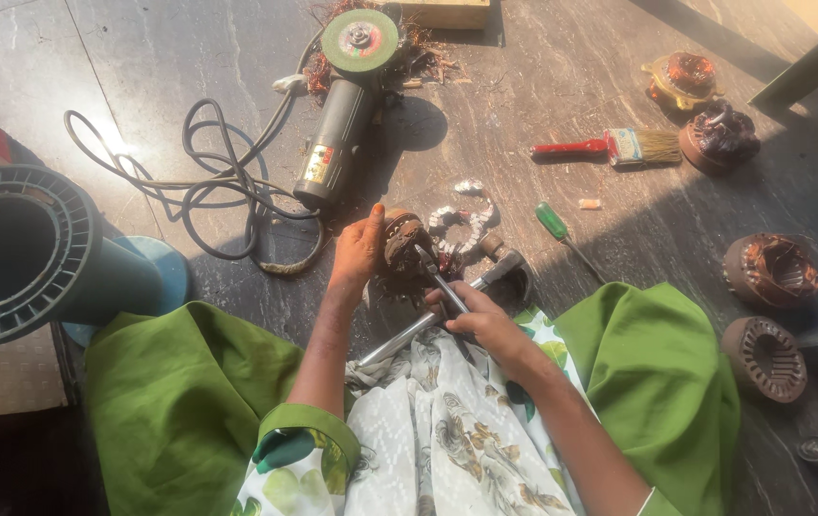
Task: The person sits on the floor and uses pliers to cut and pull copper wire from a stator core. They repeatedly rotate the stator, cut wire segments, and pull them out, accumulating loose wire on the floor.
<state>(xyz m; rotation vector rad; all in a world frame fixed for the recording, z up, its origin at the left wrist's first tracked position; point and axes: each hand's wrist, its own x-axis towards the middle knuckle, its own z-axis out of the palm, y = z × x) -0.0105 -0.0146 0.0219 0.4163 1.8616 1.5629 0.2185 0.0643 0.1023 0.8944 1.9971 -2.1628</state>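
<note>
My left hand [358, 250] grips a brown round motor stator [403, 239] with copper windings, holding it upright on the floor between my knees. My right hand [482, 320] is closed on a thin metal tool [440, 279] whose tip pokes into the stator's winding. A hammer [500, 270] with a long metal handle lies under my right hand, its head just right of the stator. Silvery scraps [466, 215] lie just behind the stator.
An angle grinder [342, 115] with a green disc and coiled cable [218, 186] lies ahead. A red-handled paintbrush [619, 146], a green screwdriver [562, 234] and several other stators [770, 270] lie to the right. A large blue ribbed cylinder [17, 248] stands at the left.
</note>
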